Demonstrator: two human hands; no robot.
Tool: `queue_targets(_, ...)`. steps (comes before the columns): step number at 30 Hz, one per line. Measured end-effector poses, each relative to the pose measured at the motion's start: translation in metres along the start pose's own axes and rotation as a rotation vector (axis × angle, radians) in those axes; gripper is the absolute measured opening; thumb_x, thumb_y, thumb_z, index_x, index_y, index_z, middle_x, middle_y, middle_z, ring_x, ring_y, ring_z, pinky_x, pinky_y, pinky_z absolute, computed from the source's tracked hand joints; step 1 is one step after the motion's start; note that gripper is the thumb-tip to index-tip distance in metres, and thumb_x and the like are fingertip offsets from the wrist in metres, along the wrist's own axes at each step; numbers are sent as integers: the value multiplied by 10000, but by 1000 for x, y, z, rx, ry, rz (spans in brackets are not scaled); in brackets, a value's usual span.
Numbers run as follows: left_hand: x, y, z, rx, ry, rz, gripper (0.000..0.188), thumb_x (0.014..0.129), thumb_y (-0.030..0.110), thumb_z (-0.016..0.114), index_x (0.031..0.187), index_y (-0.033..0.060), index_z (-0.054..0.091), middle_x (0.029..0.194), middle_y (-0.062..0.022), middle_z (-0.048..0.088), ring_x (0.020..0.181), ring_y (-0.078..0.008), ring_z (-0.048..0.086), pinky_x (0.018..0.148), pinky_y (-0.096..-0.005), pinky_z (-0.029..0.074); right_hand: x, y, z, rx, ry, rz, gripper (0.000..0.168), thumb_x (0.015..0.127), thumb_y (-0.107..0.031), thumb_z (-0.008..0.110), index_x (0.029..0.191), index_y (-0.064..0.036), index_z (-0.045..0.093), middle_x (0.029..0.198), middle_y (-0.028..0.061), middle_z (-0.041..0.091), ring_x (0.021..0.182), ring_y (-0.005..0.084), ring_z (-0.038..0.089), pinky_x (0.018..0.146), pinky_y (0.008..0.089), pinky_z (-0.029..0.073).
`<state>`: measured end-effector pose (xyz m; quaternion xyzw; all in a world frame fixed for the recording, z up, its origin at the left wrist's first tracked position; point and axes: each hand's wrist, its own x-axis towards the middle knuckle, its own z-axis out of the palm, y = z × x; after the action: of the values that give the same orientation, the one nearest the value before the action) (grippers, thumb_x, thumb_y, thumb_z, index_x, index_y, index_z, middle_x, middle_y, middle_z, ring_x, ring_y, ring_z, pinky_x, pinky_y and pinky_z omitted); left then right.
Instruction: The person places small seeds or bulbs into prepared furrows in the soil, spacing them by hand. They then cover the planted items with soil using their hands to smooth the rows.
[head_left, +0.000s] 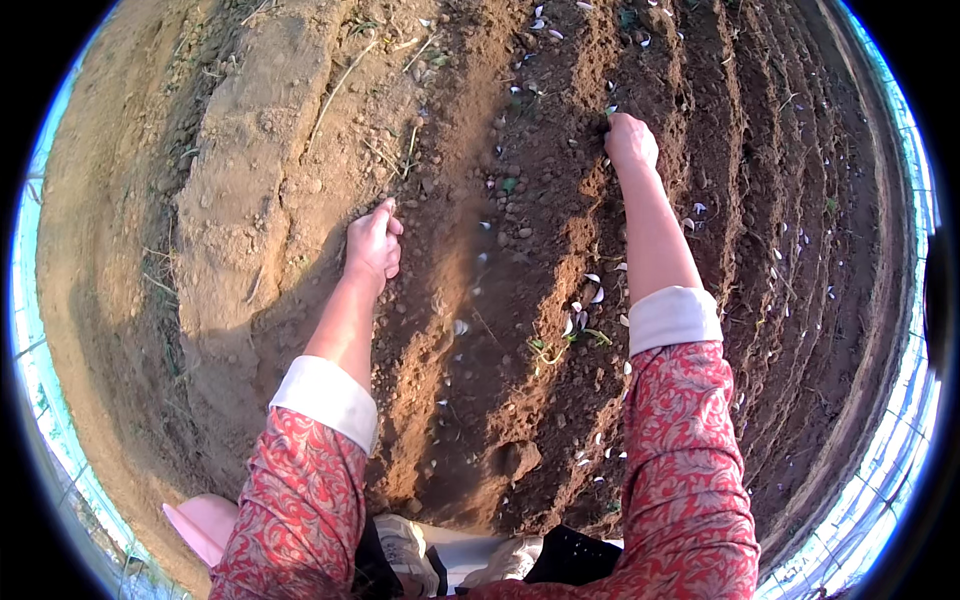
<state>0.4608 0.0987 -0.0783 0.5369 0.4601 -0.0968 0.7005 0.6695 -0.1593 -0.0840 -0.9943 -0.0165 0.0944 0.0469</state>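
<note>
My left hand (375, 240) hangs over the soil at the edge of the raised bed, its fingers curled in and the thumb on top. Whether anything is inside that fist is hidden. Farther out, my right hand (631, 142) reaches down to a soil ridge with its fingers together and their tips hidden from me. A pale garlic clove (611, 109) with a greenish tint shows right beside its knuckles. Between my forearms, more garlic cloves (598, 295) lie loosely on the ridge near a small uprooted green plant (551, 354).
Several furrows with scattered cloves run along the right, including a clove (699, 208) beside my right forearm. Dry, lumpy soil (240, 187) rises on the left, with straw stalks (341, 90) on it. My shoes (405, 551) and a pink object (206, 525) are at the bottom.
</note>
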Motion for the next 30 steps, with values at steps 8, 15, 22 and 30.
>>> queue_targets(8, 0, -1, -4, 0, -17, 3, 326, 784, 356, 466, 617, 83, 403, 385, 37, 247, 294, -93, 260, 277, -241, 167, -52, 22, -30, 295, 7, -223, 162, 697, -145, 571, 823, -44, 558, 762, 132, 582, 709, 247, 561, 645, 320, 434)
queue_targets(15, 6, -5, -4, -22, -32, 11, 334, 794, 365, 463, 601, 97, 417, 391, 39, 276, 276, -83, 260, 259, -236, 172, -165, 55, -26, 75, -113, -212, 154, 694, -182, 569, 792, -65, 546, 763, 83, 534, 720, 229, 535, 662, 314, 432)
queue_targets(22, 6, -5, -4, -10, -39, 20, 336, 797, 372, 458, 602, 100, 421, 383, 38, 276, 271, -81, 271, 250, -230, 183, -172, 45, -13, -61, -60, -202, 87, 706, -98, 526, 778, -51, 543, 718, 115, 560, 668, 246, 564, 607, 351, 456)
queue_targets(30, 5, -5, -3, 1, -50, 35, 325, 797, 378, 446, 628, 102, 417, 393, 44, 253, 278, -83, 246, 267, -236, 185, -106, 28, -17, 417, 20, -153, 97, 714, -111, 530, 787, -71, 581, 701, 104, 584, 674, 231, 568, 628, 327, 449)
